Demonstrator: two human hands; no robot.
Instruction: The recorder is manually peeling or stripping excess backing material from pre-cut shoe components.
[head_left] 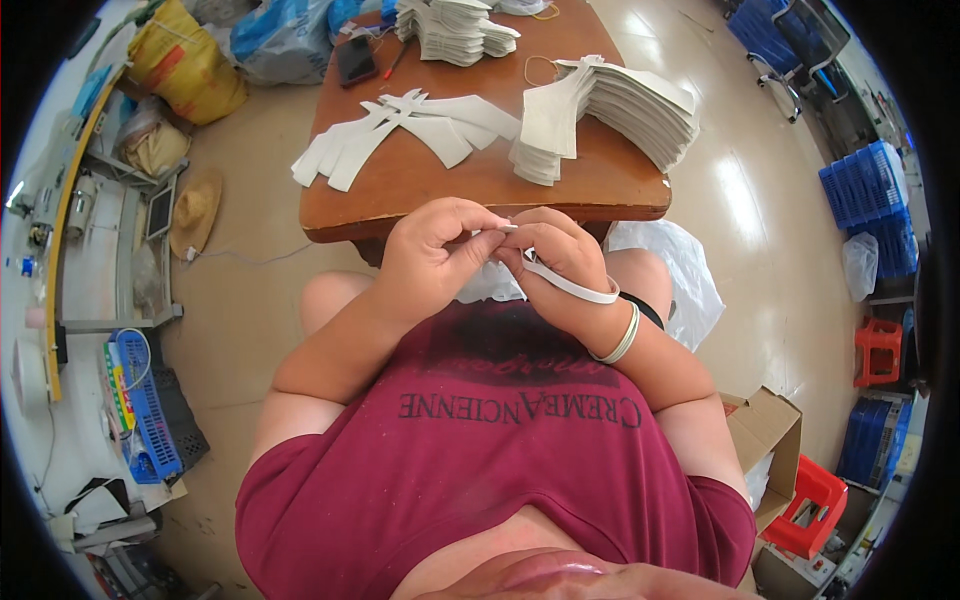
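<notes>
A narrow white strip (575,288) is held between my two hands in front of the table's near edge. My left hand (430,245) is closed, its thumb and fingertips pinching a small white end of the strip. My right hand (560,262) pinches close beside it, fingertips almost touching the left ones. From there the strip curves in a loop over the right hand's lower side. Around the right wrist sits a pale bangle-like band (622,335). The exact join between the fingertips is partly hidden by the fingers.
On the brown table (400,212) lie fanned white cut pieces (440,130), a thick stack (630,112) and another stack (450,32) behind. A black phone (356,60) lies at the far left. White plastic bags (680,290) hang near my right knee; a cardboard box (765,440) stands right.
</notes>
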